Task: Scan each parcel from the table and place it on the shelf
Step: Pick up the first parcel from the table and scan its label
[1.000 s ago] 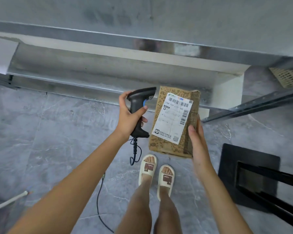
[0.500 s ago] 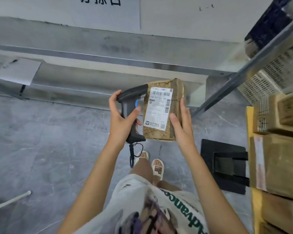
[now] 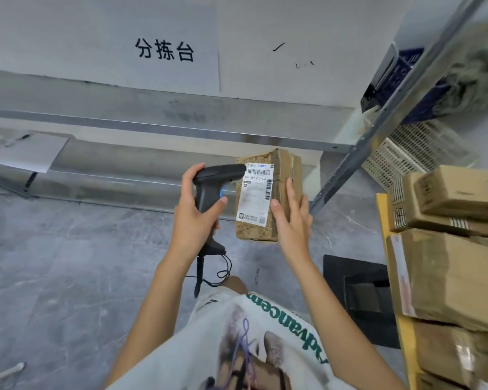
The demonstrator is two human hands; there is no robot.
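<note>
Since the earlier frames the view has been lifted and swung right, so that the stacked boxes [image 3: 448, 277] on the yellow shelf [image 3: 382, 218] at the right are now seen, and the scanner [image 3: 209, 190] has been brought closer to the parcel [image 3: 282, 175], until its nose overlaps the left edge of the shipping label [image 3: 255, 194] in the picture. Whether nose and label actually touch cannot be told.

The scanner's handle is gripped by the left hand [image 3: 193, 218], with the fingers wrapped round it and the thumb laid across the near side; the cable [image 3: 209, 277] is left hanging below. The parcel is held upright in mid-air at the centre of the scene by the right hand [image 3: 292, 220], whose thumb is pressed to the label face while the fingers, nearly straight, are laid along the right side. The barcode at the top of the label is turned toward the scanner's head.

From this closing of the gap it is judged that the scan is being taken now, or is about to be. No light or signal can be made out, so a successful read cannot be confirmed. Once it is read, the parcel is expected to be carried right, to the shelf, where other boxes are already stacked.

A sign [image 3: 164, 50] with printed characters is seen on the far surface.
</note>
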